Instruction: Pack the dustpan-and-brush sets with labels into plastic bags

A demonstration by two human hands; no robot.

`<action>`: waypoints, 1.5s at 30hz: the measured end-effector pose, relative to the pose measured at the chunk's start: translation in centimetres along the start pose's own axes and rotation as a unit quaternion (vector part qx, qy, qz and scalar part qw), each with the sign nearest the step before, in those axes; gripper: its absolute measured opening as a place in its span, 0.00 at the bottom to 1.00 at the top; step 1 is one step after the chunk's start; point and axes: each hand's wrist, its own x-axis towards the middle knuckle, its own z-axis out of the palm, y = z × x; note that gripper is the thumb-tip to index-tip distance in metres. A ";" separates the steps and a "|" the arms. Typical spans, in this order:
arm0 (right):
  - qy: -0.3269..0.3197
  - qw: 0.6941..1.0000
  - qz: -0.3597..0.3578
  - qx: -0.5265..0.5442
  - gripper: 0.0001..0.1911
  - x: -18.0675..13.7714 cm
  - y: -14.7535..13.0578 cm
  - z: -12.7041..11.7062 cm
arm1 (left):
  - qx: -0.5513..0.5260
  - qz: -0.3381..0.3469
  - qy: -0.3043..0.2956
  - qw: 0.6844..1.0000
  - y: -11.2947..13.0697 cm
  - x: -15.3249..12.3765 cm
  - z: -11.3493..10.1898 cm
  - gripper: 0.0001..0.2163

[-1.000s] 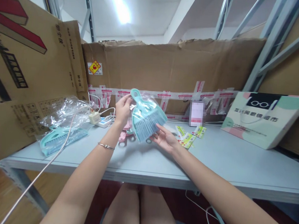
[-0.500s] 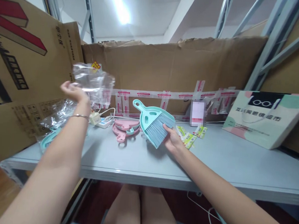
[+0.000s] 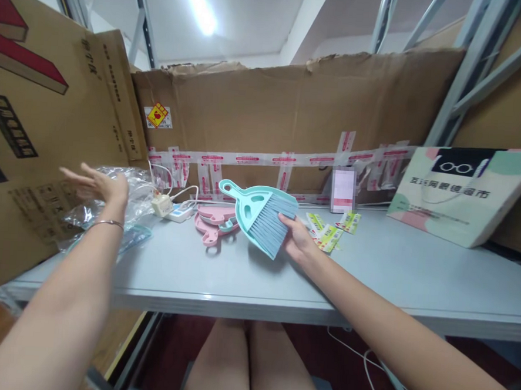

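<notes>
right hand [image 3: 295, 241] pinches the teal dustpan set [image 3: 253, 209] by its bristle edge, handle tilting toward 10 o'clock; left hand [image 3: 97, 186], fingers spread, hovers over clear bags [image 3: 83, 213] at 9 o'clock.

Mint teal covering dustpan [image 3: 248, 201]; grey-blue tinting brush bristles [image 3: 268, 226]. Pink colouring pans [image 3: 210, 216]. Pale grey coating desk [image 3: 392, 276]. Yellow-green brightening labels [image 3: 326, 237]. Red print repeating along white tape [image 3: 263, 158] on brown cardboard [image 3: 270, 104].
</notes>
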 end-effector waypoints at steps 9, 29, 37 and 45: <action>-0.073 0.997 0.016 -0.037 0.10 -0.6 -0.6 0.6 | -0.382 -0.190 -0.489 0.761 13.4 -11.5 3.5 0.20; -0.171 0.611 -0.490 -0.598 0.02 -3.3 -6.4 7.5 | -0.439 -0.161 -0.285 0.837 16.3 -9.6 0.6 0.15; -0.176 0.457 -0.381 -0.784 0.09 3.8 -8.1 2.0 | -0.200 -0.024 -0.164 0.966 11.8 -10.8 2.3 0.16; -0.243 0.518 -0.280 -0.770 0.18 8.2 -3.3 -0.7 | -0.062 -0.025 -0.385 0.920 9.5 -14.5 4.0 0.10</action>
